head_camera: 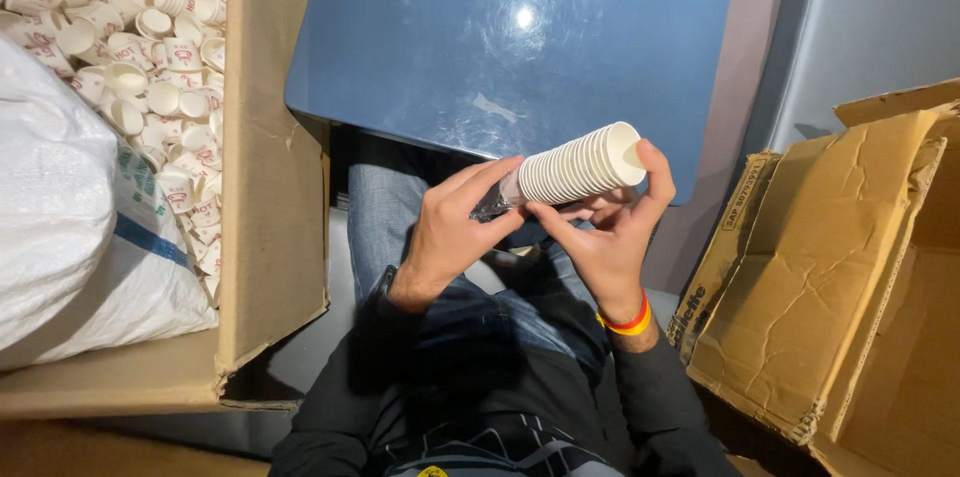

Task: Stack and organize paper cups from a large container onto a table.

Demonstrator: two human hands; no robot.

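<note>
A person sits with both hands raised over their lap, holding a stack of paper cups [582, 166] on its side between them, just in front of the near edge of a blue table [450, 27]. The left hand [452, 227] closes its fingers around the narrow bottom end of the stack, where something dark and shiny, perhaps a bit of wrapping, shows under the fingertips; what it is cannot be told. The right hand [608, 229] cradles the stack from below, its thumb pressed against the rim of the outermost cup at the open end, and it wears a red and yellow wristband [630, 322]. The cups look light and thin-walled, so the stack would likely crush or buckle under a hard squeeze, and nested cups can slide apart if only one end is held; holding both ends, as here, seems the safest way, with gentle pressure along the length. To the left stands a cardboard box [270, 187] full of loose small cups [150, 47], with a white sack [60, 207] lying partly over it. To the right sits another cardboard box [850, 267], open, its inside mostly out of view
</note>
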